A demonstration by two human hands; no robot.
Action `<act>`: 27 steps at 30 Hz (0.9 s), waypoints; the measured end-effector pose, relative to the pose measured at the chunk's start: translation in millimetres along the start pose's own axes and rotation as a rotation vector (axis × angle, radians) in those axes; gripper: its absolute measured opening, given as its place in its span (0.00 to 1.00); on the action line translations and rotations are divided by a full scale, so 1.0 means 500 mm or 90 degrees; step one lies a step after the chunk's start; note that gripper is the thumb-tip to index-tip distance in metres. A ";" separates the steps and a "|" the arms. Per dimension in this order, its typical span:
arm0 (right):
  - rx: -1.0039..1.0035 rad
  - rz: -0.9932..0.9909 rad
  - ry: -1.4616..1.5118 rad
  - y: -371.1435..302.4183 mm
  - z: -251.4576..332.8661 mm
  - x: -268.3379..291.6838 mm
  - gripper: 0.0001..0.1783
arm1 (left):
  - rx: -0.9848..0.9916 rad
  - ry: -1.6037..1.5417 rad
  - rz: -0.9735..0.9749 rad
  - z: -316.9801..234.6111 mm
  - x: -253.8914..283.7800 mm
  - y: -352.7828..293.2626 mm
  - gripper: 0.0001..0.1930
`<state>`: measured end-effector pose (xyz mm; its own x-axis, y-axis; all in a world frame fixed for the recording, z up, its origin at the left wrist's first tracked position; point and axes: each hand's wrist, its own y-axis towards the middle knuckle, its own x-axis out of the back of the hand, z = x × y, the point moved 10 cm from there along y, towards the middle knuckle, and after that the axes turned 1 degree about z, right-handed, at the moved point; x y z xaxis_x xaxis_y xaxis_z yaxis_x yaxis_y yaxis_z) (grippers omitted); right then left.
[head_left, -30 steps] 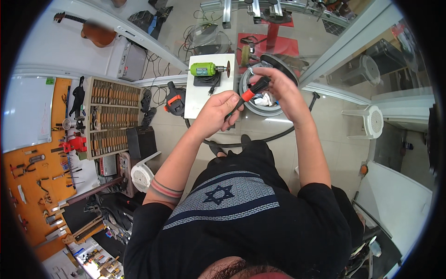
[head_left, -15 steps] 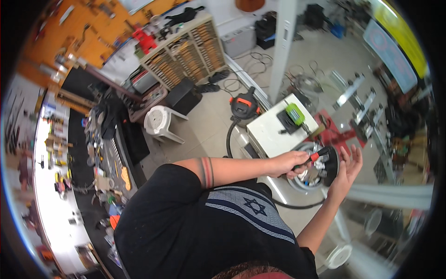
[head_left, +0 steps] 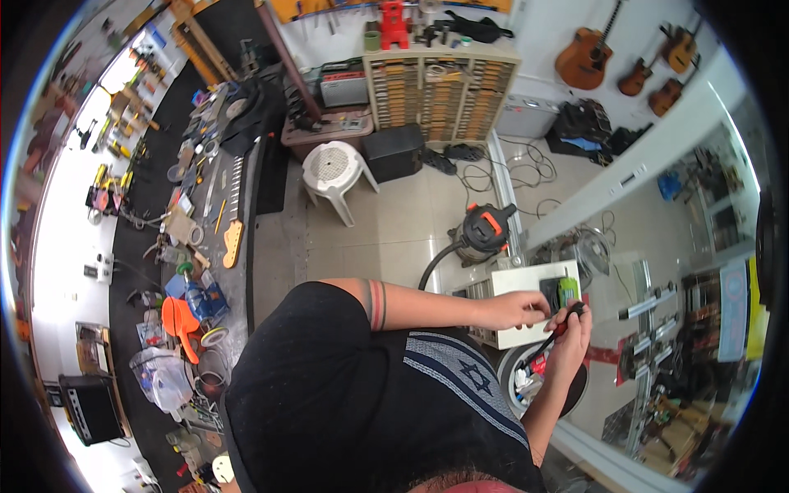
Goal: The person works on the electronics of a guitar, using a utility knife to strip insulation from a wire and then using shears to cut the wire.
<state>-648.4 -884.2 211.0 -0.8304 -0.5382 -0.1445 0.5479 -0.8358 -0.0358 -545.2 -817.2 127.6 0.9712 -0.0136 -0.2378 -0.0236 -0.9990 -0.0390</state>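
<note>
My right hand (head_left: 569, 341) is closed around a black stick-like tool with a red section (head_left: 561, 329). Its dark end pokes out above my fingers, and its exact kind is unclear. Just to the left, my left hand (head_left: 519, 310) is held with loosely bent fingers, and nothing shows in it. Below both hands stands a round bin (head_left: 504, 380) with white, red and blue rubbish inside. A dark round piece (head_left: 580, 393) shows past my right forearm, mostly hidden. A bright green device (head_left: 568, 289) lies on a white cabinet (head_left: 526, 279) beyond my hands.
Ahead stands a black-and-orange shop vacuum (head_left: 483, 232) with its hose curving toward me. A white stool (head_left: 335, 172) is farther left. The cluttered workbench (head_left: 275, 271) with a guitar neck (head_left: 234, 222) runs along my left. A white post (head_left: 633, 177) rises at the right.
The view has swung right. The red-and-black tool has gone from my left hand to my right. My right hand, earlier spread against the dark round piece, is now closed.
</note>
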 end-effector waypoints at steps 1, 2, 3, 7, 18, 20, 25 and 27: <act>-0.020 0.076 -0.101 0.009 -0.013 -0.051 0.13 | -0.023 -0.037 -0.071 -0.028 0.061 -0.025 0.20; -0.027 0.111 -0.145 0.013 -0.029 -0.099 0.14 | -0.041 -0.032 -0.092 -0.058 0.113 -0.046 0.22; -0.015 0.147 -0.206 0.017 -0.037 -0.150 0.14 | -0.070 -0.008 -0.114 -0.102 0.157 -0.075 0.23; -0.059 0.284 -0.349 0.032 -0.108 -0.345 0.16 | -0.137 0.198 -0.138 -0.234 0.315 -0.197 0.28; 0.065 0.643 -0.524 0.050 -0.207 -0.861 0.19 | -0.139 0.299 -0.336 -0.307 0.655 -0.552 0.18; 0.060 0.683 -0.522 0.042 -0.210 -0.928 0.19 | -0.141 0.294 -0.364 -0.292 0.699 -0.585 0.13; 0.019 0.787 -0.572 0.063 -0.266 -1.034 0.19 | -0.127 0.288 -0.448 -0.280 0.775 -0.655 0.08; 0.013 0.808 -0.576 0.076 -0.277 -1.074 0.18 | -0.120 0.286 -0.483 -0.283 0.803 -0.675 0.07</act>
<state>-167.5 -612.1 150.3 0.3719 -0.7453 0.5534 0.9173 0.2036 -0.3422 -113.6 -491.9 182.7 0.7114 0.6764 0.1908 0.6628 -0.7360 0.1380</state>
